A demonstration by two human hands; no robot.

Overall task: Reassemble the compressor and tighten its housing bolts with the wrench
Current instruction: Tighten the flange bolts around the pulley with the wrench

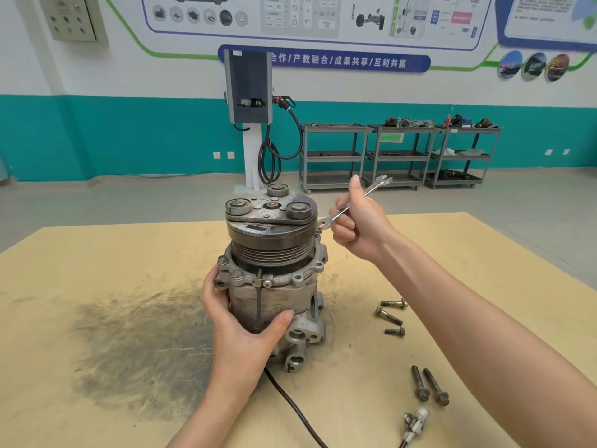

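An upright compressor at mid-tabletop is gripped by the left hand; a wrench is clasped in the right hand, loose bolts lying toward the right edge.

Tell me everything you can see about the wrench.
The wrench is a slim, shiny metal double open-ended spanner. The right hand grips its shaft mid-length, tilting it up to the right. Its upper jaw points toward the far carts; its lower end sits at a bolt on the compressor flange's right side, beside the pulley. It's off the table.
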